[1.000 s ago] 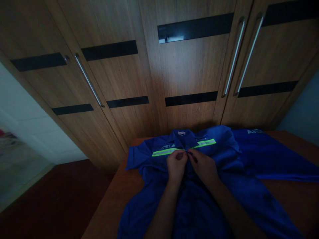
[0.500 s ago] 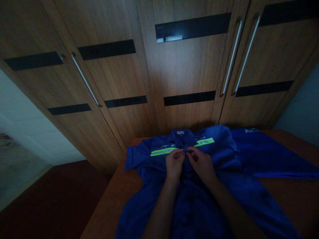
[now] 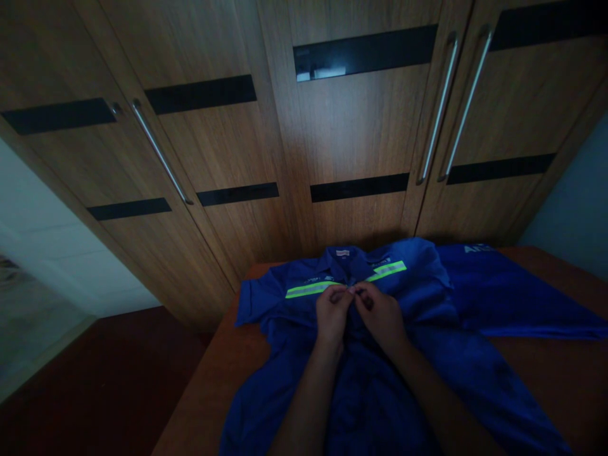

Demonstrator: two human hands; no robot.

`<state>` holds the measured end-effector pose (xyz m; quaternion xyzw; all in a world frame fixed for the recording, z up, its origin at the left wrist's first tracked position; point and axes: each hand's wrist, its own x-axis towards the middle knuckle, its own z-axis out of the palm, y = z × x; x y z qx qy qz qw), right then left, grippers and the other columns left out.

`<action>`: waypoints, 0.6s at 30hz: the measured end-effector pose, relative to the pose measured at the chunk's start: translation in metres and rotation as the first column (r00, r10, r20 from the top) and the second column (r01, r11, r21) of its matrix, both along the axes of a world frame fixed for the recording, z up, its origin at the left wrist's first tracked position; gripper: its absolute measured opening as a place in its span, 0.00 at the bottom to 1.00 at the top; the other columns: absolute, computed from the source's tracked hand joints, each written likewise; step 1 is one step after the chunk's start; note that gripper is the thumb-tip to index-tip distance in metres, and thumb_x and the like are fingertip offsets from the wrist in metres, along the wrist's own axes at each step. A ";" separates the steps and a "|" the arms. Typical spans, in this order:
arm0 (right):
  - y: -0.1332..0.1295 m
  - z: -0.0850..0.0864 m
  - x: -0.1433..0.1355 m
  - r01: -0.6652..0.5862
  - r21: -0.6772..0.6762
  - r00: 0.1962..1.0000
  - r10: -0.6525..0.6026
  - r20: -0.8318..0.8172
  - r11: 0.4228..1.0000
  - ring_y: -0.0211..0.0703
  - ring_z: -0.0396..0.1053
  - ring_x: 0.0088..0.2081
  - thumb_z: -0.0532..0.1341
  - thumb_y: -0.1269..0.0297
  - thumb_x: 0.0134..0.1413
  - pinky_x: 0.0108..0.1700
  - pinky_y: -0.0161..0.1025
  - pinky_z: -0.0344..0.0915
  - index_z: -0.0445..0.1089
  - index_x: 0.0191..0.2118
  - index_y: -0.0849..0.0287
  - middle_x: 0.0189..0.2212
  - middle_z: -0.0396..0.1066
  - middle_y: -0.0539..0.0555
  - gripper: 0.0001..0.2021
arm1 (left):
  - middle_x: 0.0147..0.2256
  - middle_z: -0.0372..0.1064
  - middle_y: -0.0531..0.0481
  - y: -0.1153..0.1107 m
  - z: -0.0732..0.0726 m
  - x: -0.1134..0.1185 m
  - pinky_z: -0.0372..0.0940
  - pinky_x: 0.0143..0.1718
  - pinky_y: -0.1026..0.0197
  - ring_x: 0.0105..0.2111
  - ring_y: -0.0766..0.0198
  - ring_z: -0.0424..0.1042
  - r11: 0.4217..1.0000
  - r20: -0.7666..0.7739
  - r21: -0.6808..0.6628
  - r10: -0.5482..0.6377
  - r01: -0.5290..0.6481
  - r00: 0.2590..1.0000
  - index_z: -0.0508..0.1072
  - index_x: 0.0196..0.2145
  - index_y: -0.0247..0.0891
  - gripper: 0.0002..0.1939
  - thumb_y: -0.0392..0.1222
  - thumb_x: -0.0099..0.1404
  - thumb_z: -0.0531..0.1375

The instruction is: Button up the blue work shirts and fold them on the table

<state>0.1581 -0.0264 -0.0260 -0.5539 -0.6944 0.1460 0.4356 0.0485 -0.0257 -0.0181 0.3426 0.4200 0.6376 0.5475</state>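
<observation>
A blue work shirt with yellow-green and silver reflective strips across the chest lies spread front side up, its collar toward the wardrobe. My left hand pinches the shirt's front edge just below the collar, level with the strips. Right beside it, my right hand pinches the same front opening, with the fingertips of both hands meeting. Whatever button or fastening lies between the fingertips is too small and dark to make out. My forearms cover part of the lower shirt.
The shirt rests on a reddish-brown wooden table. A folded bright blue cloth item with white lettering lies at its right. Behind the table stands a wooden wardrobe with long metal handles. Dark red floor shows at left.
My right hand has moved slightly left, so its fingertips now meet those of my left hand at the shirt front. The left hand has barely moved.
</observation>
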 end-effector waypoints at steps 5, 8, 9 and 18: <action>0.000 0.002 -0.002 -0.007 0.031 0.999 0.009 -0.041 0.999 0.40 0.71 0.27 0.55 0.62 0.56 0.32 0.34 0.62 0.69 0.40 0.56 0.24 0.72 0.49 0.09 | 0.23 0.71 0.55 -0.002 0.000 -0.001 0.60 0.29 0.67 0.25 0.69 0.68 0.998 0.106 -0.049 -0.023 0.028 0.994 0.73 0.26 0.35 0.10 0.41 0.47 0.69; 0.000 0.002 -0.003 -0.009 0.030 0.998 0.011 -0.065 1.000 0.40 0.71 0.27 0.55 0.62 0.56 0.31 0.34 0.62 0.70 0.40 0.55 0.24 0.72 0.48 0.09 | 0.23 0.70 0.54 -0.001 0.001 -0.003 0.59 0.27 0.68 0.24 0.70 0.68 0.994 0.159 -0.091 -0.043 0.058 0.986 0.74 0.25 0.34 0.11 0.41 0.45 0.69; 0.000 0.002 -0.003 -0.008 0.025 0.997 0.010 -0.079 1.000 0.40 0.71 0.26 0.55 0.62 0.56 0.31 0.34 0.62 0.70 0.40 0.55 0.24 0.72 0.48 0.09 | 0.22 0.70 0.54 -0.001 0.001 -0.003 0.59 0.26 0.68 0.23 0.70 0.67 0.993 0.172 -0.101 -0.048 0.066 0.984 0.74 0.25 0.34 0.11 0.41 0.45 0.69; 0.001 0.000 -0.003 -0.020 0.034 0.993 0.024 -0.116 0.999 0.40 0.71 0.25 0.55 0.62 0.57 0.30 0.34 0.63 0.70 0.39 0.54 0.23 0.72 0.47 0.08 | 0.23 0.71 0.52 0.002 -0.002 -0.008 0.57 0.25 0.68 0.22 0.70 0.67 0.984 0.228 -0.152 -0.058 0.094 0.972 0.76 0.25 0.32 0.12 0.38 0.41 0.71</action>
